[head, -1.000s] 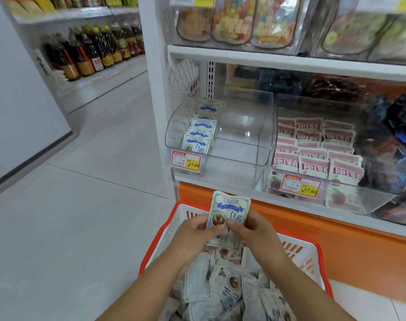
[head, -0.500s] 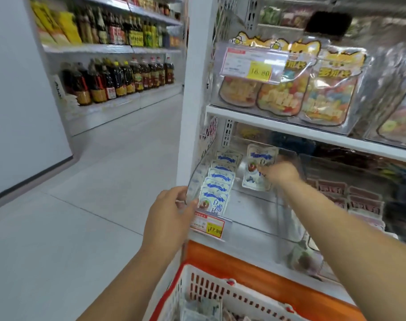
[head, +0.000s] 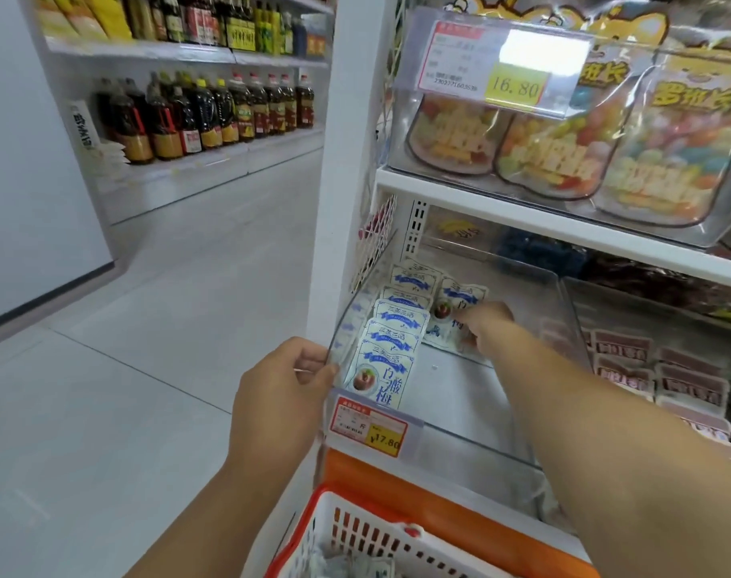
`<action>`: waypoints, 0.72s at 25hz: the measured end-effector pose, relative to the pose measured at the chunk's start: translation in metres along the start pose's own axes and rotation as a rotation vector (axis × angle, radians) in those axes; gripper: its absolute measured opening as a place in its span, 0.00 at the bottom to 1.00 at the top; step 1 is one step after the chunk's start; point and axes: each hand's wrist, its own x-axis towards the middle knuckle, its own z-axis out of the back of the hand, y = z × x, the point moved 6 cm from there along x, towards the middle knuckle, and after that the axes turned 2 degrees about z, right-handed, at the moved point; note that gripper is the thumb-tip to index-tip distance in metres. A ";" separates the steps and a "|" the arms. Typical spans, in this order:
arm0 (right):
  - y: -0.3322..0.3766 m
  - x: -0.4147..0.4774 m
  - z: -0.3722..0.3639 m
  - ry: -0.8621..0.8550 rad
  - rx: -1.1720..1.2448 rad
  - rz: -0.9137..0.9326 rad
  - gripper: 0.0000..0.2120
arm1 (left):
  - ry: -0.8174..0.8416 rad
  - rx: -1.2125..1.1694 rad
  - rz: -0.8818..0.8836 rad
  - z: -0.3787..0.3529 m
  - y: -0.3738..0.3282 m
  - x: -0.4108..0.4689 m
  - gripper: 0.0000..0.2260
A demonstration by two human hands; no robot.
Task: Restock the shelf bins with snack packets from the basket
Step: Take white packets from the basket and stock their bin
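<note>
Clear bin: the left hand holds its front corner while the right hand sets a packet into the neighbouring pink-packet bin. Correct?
No. The head view shows the right hand setting the packet into the same clear bin that the left hand holds, beside the blue-and-white row.

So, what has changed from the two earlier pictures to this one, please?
The packet moved from above the basket: the right hand carried it up and forward into the clear bin and now holds it low beside the row of packets. The left hand let go of the packet, rose, and grips the bin's left wall. The row and the price tag stayed as they were.
</note>
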 end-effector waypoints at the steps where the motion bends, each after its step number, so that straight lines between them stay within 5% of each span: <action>1: -0.002 0.002 -0.002 0.002 -0.001 -0.012 0.10 | -0.003 0.011 0.005 -0.001 0.000 0.001 0.03; 18: -0.001 -0.022 0.010 -0.022 0.163 -0.027 0.12 | 0.059 0.004 -0.041 -0.003 -0.003 -0.003 0.06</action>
